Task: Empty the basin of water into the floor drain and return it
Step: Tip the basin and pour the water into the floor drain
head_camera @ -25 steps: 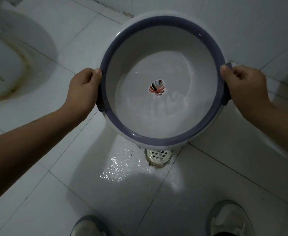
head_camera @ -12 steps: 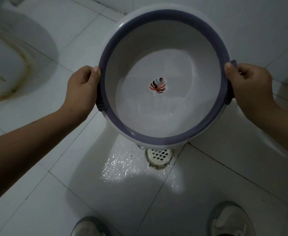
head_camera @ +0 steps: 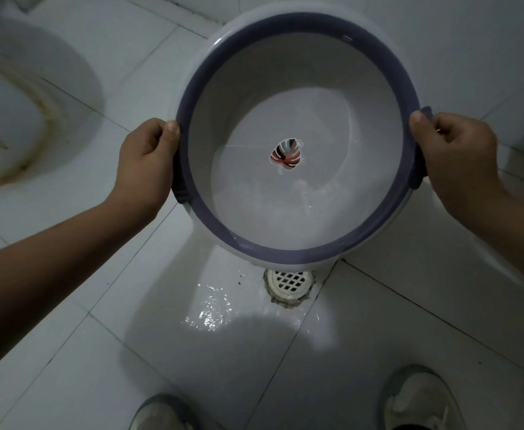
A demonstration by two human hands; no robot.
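Nearest, shoes: two pale shoes stand at the bottom edge on the white tiled floor, toes pointing forward.
Wet patch: a glistening film of water lies on the tile just left of the drain.
Floor drain: a round white grate set where tile joints meet, partly under the near edge of the basin.
Left arm: bare forearm comes in from the lower left, stretched forward and up; the left hand is closed around the left handle, thumb on top of the purple rim.
Right arm: it enters from the right edge; the right hand is clenched on the right handle, thumb on the rim.
Basin: the white basin with purple rim is held in the air between both hands, above the drain, tilted toward the person; a little water lies in its near part, and a leaf sticker is on the bottom.
Far left: a stained white squat toilet.
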